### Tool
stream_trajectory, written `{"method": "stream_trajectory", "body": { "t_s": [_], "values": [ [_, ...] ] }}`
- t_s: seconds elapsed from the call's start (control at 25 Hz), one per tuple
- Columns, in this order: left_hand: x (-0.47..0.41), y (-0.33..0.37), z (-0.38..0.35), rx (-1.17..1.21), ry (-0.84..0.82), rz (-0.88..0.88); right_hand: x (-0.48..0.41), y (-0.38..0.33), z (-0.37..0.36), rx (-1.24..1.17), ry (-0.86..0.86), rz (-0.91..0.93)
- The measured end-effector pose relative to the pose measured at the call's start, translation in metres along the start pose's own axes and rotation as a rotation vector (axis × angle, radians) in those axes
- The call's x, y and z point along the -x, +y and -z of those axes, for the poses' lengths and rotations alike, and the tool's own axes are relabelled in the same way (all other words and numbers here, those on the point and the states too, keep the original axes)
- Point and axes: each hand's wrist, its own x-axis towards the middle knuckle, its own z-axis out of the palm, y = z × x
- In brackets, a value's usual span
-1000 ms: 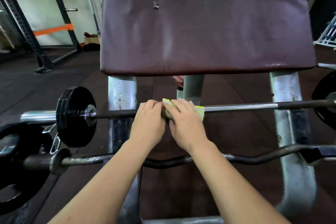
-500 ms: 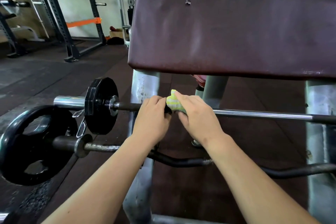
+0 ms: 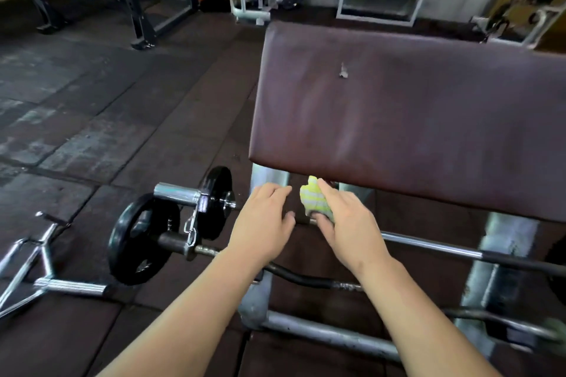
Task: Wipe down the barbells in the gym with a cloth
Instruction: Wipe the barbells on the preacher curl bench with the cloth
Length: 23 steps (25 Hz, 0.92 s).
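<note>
We grip the straight barbell (image 3: 428, 246) left-handed (image 3: 263, 223); our right hand (image 3: 346, 223) pinches the cloth (image 3: 314, 197) around it. Its right stretch and the curl bar (image 3: 303, 278) seem unwiped.

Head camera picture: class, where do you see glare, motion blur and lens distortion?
Head view: glare on the chrome barbell sleeve; motion blur smears the grey steel upright at right; wide-angle distortion bows the maroon padded curl bench; the yellow-striped cloth in the right hand stays fairly sharp.
</note>
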Motion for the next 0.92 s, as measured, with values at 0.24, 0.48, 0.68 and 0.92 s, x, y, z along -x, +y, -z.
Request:
{"method": "stream_trajectory", "body": {
  "t_s": [0.24, 0.48, 0.68, 0.92],
  "values": [
    [0.043, 0.048, 0.105, 0.101, -0.005, 0.128, -0.012, -0.081, 0.089, -0.195, -0.184, -0.13],
    [0.074, 0.034, 0.167, 0.061, 0.019, 0.212, -0.016, -0.146, 0.104, -0.273, -0.316, -0.098],
    [0.074, -0.024, 0.178, 0.094, -0.01, 0.262, -0.033, -0.179, 0.059, -0.268, -0.43, -0.122],
    [0.043, -0.142, 0.191, 0.136, -0.137, 0.267, -0.089, -0.231, -0.025, -0.222, -0.568, -0.206]
  ]
}}
